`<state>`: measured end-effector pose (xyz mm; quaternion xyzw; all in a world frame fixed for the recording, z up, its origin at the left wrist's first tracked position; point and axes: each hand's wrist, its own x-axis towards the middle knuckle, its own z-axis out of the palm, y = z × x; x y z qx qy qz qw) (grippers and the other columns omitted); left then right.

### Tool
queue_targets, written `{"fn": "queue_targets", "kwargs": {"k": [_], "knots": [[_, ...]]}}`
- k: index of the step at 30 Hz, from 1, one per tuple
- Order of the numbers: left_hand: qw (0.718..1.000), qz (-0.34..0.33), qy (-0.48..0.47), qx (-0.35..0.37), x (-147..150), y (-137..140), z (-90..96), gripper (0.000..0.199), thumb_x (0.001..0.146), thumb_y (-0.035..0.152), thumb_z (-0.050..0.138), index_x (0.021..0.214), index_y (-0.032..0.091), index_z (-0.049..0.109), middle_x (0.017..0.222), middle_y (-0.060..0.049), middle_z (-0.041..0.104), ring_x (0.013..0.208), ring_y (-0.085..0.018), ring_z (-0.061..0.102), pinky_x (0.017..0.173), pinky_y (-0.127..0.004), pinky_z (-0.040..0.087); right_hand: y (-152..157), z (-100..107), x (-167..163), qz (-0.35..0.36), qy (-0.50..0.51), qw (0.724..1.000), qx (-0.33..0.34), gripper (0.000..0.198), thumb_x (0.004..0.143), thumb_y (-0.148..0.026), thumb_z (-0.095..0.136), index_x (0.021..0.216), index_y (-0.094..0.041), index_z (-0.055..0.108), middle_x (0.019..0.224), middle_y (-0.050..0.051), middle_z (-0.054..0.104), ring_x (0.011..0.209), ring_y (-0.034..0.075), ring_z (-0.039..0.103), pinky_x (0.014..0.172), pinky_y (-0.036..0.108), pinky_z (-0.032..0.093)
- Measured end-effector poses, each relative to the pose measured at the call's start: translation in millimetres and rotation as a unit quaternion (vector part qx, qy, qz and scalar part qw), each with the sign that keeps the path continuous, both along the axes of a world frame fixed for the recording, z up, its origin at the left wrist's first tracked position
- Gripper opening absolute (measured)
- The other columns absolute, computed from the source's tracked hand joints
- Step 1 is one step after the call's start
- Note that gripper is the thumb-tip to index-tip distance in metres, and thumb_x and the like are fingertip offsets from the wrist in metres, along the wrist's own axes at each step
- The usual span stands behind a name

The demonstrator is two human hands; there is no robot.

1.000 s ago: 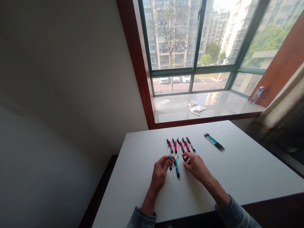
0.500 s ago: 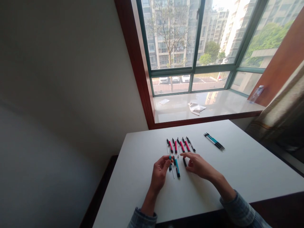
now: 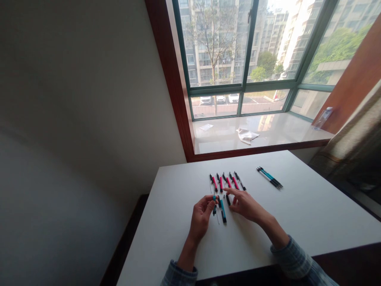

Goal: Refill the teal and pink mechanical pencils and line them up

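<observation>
Pinched in the fingers of my left hand is a teal pen part, held upright with a thin refill sticking out of its top. My right hand has its thumb and fingers closed on a short black pen barrel piece, just right of the left hand. Between the hands lie a teal-and-black pen barrel and a thin white refill. Beyond the fingers is a row of taken-apart pens with pink barrels and black tops.
At the back right of the white table lie several assembled pens, side by side. A crumpled cloth, a paper packet and a clear bottle are on the windowsill. A wall rises to the left.
My right hand has moved left with the black barrel piece, closer to my left hand. My left hand keeps its hold on the teal pen part.
</observation>
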<state>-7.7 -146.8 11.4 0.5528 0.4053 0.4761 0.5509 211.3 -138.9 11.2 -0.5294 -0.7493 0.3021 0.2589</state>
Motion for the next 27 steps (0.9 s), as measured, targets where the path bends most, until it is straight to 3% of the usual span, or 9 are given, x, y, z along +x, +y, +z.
{"fn": "queue_targets", "kwargs": {"k": [5,9,14,20,22,27], "knots": [[1.000,0.001,-0.001,0.000,0,0,-0.7,0.031,0.091,0.039,0.070,0.111,0.017,0.075,0.099,-0.008,0.076,0.093,-0.023,0.068,0.088,-0.033,0.052,-2,5,1,-0.015,0.037,0.999,0.022,0.052,0.084,-0.018,0.069,0.134,-0.028,0.063,0.124,0.006,0.071,0.079,0.018,0.068,0.076,0.033,0.057],[1.000,-0.007,-0.001,0.003,1,-1,0.7,0.030,0.090,0.039,0.070,0.110,0.017,0.075,0.100,-0.009,0.076,0.093,-0.023,0.069,0.088,-0.034,0.052,-5,15,-14,-0.057,0.157,0.985,0.038,0.029,0.091,-0.037,0.068,0.115,-0.023,0.073,0.101,0.006,0.076,0.079,0.019,0.068,0.069,0.031,0.057],[0.999,-0.025,0.011,0.029,1,-1,4.4,0.029,0.093,0.039,0.067,0.113,0.018,0.074,0.105,-0.010,0.076,0.095,-0.024,0.069,0.088,-0.035,0.052,-9,19,-43,-0.065,0.300,0.952,-0.011,0.032,0.089,-0.044,0.071,0.107,-0.018,0.077,0.091,0.007,0.076,0.081,0.020,0.068,0.072,0.032,0.056],[0.995,-0.006,0.091,0.047,1,-4,5.5,0.029,0.094,0.041,0.064,0.111,0.019,0.073,0.107,-0.010,0.074,0.099,-0.026,0.067,0.089,-0.037,0.051,-8,17,-53,-0.093,0.358,0.929,-0.025,0.028,0.083,-0.044,0.077,0.092,-0.018,0.078,0.087,0.006,0.074,0.077,0.019,0.065,0.069,0.031,0.054],[0.993,0.004,0.105,0.050,2,-4,4.1,0.026,0.093,0.040,0.064,0.106,0.019,0.073,0.103,-0.009,0.074,0.097,-0.025,0.067,0.088,-0.036,0.051,-8,21,-50,-0.122,0.402,0.908,-0.002,0.026,0.083,-0.043,0.078,0.091,-0.018,0.076,0.085,0.005,0.072,0.076,0.019,0.063,0.069,0.030,0.052],[0.995,0.023,0.082,0.055,3,-5,-1.3,0.018,0.096,0.034,0.055,0.095,0.019,0.064,0.087,-0.004,0.066,0.084,-0.019,0.061,0.082,-0.031,0.048,-9,30,-35,-0.230,0.551,0.801,0.047,0.024,0.086,-0.044,0.075,0.090,-0.021,0.070,0.095,0.004,0.071,0.084,0.017,0.062,0.072,0.027,0.051]]}}
